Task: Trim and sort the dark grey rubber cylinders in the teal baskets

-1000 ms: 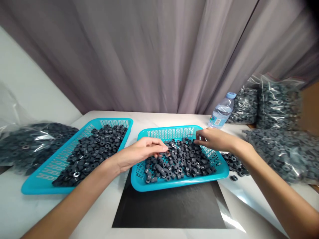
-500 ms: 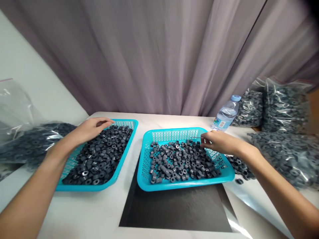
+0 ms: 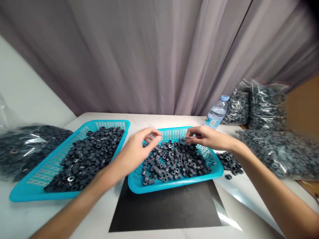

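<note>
My left hand (image 3: 142,146) hovers over the left edge of the middle blue plastic basket (image 3: 174,183), slightly blurred. Its thumb and fingers are a little apart, and I see nothing between them. Above that basket's back right part, my right hand (image 3: 205,137) is closed in a pinch on a thin metal pick (image 3: 191,137). Many small dark grey ring-shaped spacers (image 3: 171,162) lie loosely in this basket. To the left, a second blue basket (image 3: 50,196) holds a deeper heap of the same spacers (image 3: 87,159), and my left forearm crosses in front of its right side.
A water bottle (image 3: 216,113) stands behind on the right. Clear bags of grey parts (image 3: 266,106) are stacked beside it, and another bag (image 3: 27,149) lies at far left. Loose spacers (image 3: 230,163) spill right of the middle basket. A black mat (image 3: 164,210) lies in front.
My left hand has moved right, from above the left basket to the middle basket's left edge. My right hand stays over the middle basket with the pick. The view has shifted slightly right.
</note>
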### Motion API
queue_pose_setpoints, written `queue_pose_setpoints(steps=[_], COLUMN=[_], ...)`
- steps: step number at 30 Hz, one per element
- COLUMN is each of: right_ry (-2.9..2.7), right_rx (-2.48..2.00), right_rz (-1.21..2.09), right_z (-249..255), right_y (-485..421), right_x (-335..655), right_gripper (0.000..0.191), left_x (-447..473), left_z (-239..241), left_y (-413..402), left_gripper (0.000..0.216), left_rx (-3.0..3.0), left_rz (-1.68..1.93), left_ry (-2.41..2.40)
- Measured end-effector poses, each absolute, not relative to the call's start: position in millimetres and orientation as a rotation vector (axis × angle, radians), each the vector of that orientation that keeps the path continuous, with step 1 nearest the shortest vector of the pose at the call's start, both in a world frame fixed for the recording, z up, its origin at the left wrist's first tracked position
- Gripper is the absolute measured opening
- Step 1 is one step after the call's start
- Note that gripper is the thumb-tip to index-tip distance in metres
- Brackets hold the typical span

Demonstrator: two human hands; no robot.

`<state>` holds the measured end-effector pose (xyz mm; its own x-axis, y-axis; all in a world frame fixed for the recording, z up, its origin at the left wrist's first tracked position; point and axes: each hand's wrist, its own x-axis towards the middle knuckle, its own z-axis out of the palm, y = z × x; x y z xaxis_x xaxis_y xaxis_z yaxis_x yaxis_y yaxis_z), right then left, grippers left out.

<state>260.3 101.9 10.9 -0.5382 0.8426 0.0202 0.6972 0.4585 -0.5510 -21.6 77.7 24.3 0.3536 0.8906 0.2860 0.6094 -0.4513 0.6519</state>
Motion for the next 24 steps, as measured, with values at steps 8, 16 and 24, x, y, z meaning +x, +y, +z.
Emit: queue_pose_setpoints(steps=[8, 16, 24], right_ry=[-1.958, -1.895, -1.83], right_rx=[-0.781, -0.793, -0.778], right_rz=[1.297, 1.327, 1.359], right_z=[6, 6, 6], right_y=[86, 88, 89], right_x=[217, 217, 222], right_gripper=[0.029, 0.032, 0.024], left_x=[3, 0, -2], left_z=[-6, -1, 2], left_y=[61, 58, 63], left_gripper=[0.027, 0.016, 0.018], left_rx=[1.929, 1.919, 1.648], left_rz=[1.045, 1.109, 1.072], left_ry=[0.983, 1.005, 0.921])
